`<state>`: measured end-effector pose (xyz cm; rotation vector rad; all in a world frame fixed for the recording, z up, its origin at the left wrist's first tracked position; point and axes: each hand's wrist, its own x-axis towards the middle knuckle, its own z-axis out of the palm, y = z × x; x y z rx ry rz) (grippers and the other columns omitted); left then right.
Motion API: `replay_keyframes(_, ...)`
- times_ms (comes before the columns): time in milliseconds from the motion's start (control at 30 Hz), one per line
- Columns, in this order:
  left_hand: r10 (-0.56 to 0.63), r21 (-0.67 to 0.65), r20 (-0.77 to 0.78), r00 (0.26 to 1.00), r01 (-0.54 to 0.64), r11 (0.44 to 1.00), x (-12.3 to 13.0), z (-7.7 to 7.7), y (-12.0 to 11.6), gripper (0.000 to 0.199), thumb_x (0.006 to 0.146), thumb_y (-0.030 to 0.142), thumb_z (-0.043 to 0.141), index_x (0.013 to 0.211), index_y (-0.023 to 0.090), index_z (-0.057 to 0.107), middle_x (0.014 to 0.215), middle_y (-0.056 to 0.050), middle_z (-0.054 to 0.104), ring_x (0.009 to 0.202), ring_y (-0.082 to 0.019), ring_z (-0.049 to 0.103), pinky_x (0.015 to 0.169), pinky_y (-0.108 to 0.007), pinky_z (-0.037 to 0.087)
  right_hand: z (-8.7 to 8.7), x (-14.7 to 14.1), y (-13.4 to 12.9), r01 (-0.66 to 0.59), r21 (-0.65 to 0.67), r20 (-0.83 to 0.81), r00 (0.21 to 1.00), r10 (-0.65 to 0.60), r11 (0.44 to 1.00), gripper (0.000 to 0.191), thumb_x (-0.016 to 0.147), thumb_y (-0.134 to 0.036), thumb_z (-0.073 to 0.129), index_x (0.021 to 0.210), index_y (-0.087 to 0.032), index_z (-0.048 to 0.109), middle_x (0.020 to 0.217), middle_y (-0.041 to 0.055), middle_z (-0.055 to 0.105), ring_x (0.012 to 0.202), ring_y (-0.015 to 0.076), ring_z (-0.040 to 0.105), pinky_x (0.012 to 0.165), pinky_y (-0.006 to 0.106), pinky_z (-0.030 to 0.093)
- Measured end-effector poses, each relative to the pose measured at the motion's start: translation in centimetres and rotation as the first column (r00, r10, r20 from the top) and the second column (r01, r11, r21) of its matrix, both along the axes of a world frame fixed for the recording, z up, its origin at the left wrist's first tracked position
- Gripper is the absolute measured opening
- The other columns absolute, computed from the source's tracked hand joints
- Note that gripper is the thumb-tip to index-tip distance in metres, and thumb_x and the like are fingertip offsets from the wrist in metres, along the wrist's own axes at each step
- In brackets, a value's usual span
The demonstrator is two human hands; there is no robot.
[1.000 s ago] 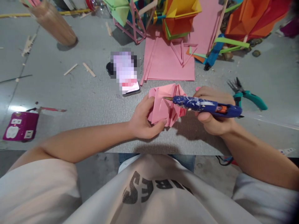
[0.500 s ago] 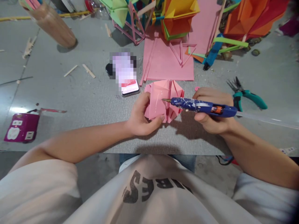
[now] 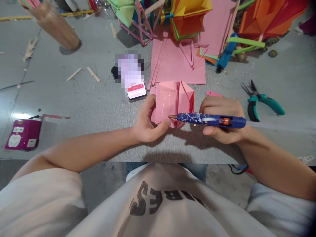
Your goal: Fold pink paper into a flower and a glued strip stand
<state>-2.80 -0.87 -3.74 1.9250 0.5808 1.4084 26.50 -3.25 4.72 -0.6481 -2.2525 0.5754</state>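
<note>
My left hand (image 3: 149, 123) grips the left edge of a folded pink paper piece (image 3: 185, 98), thumb on its lower front. A thin shiny line of glue runs over the paper's left panel. My right hand (image 3: 223, 107) is wrapped round a blue glue gun (image 3: 204, 119) with whitish smears and a clear stick at its rear. The gun points left, and its metal tip is at the lower part of the glued panel; whether it touches is hard to tell.
Behind the hands lie a phone (image 3: 137, 91) and pink sheets (image 3: 179, 74). Pliers (image 3: 264, 100) rest at the right. Colourful paper shapes (image 3: 190, 16) stand at the back. At the left are a purple socket block (image 3: 23, 134) and a brown cup (image 3: 56, 28).
The glue gun and my right hand have shifted; the tip is lower and slightly left on the panel. The glue line is longer. The pink piece has tilted a little in my left hand.
</note>
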Motion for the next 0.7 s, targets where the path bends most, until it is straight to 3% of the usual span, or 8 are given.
replay_keyframes(200, -0.024, -0.024, -0.008, 1.000, 0.024, 0.999, -0.3, 0.0, 0.2, 0.062, 0.099, 0.068, 0.084, 0.143, 0.031, 0.064, 0.110, -0.005, 0.066, 0.089, -0.021, 0.064, 0.084, -0.041, 0.062, -0.3, 0.2, 0.3, 0.038, -0.071, -0.080, 0.996, -0.044, 0.997, 0.043, 0.106, -0.063, 0.081, 0.088, -0.024, 0.077, 0.087, 0.0048, 0.076, 0.070, 0.0176, 0.068, 0.061, 0.034, 0.047)
replay_keyframes(367, -0.056, -0.012, 0.004, 0.998, 0.056, 0.998, -0.3, 0.3, 0.3, 0.057, 0.100, 0.063, 0.083, 0.142, 0.029, 0.064, 0.109, -0.005, 0.067, 0.089, -0.021, 0.065, 0.081, -0.040, 0.062, -0.5, 0.6, 0.6, 0.070, -0.057, -0.085, 0.994, -0.074, 0.996, 0.046, 0.106, -0.072, 0.074, 0.104, -0.028, 0.086, 0.104, 0.0098, 0.082, 0.085, 0.0251, 0.076, 0.071, 0.041, 0.056)
replay_keyframes(500, -0.061, -0.007, 0.005, 0.998, 0.061, 0.998, -0.1, 0.2, 0.2, 0.059, 0.100, 0.065, 0.081, 0.144, 0.031, 0.062, 0.110, -0.006, 0.066, 0.089, -0.022, 0.064, 0.080, -0.041, 0.061, -0.6, 0.6, 0.5, 0.075, -0.036, -0.126, 0.989, -0.079, 0.996, 0.048, 0.105, -0.073, 0.075, 0.099, -0.027, 0.084, 0.103, 0.0093, 0.081, 0.083, 0.0246, 0.075, 0.069, 0.040, 0.056)
replay_keyframes(700, -0.112, 0.051, 0.000, 0.994, 0.112, 0.992, 0.0, 0.1, 0.1, 0.057, 0.097, 0.061, 0.082, 0.142, 0.033, 0.061, 0.105, -0.004, 0.061, 0.084, -0.021, 0.059, 0.078, -0.042, 0.058, -1.1, 0.5, 0.0, 0.220, -0.071, -0.314, 0.921, -0.232, 0.973, 0.054, 0.100, -0.082, 0.075, 0.088, -0.030, 0.083, 0.097, 0.0101, 0.081, 0.080, 0.0302, 0.073, 0.067, 0.047, 0.052)
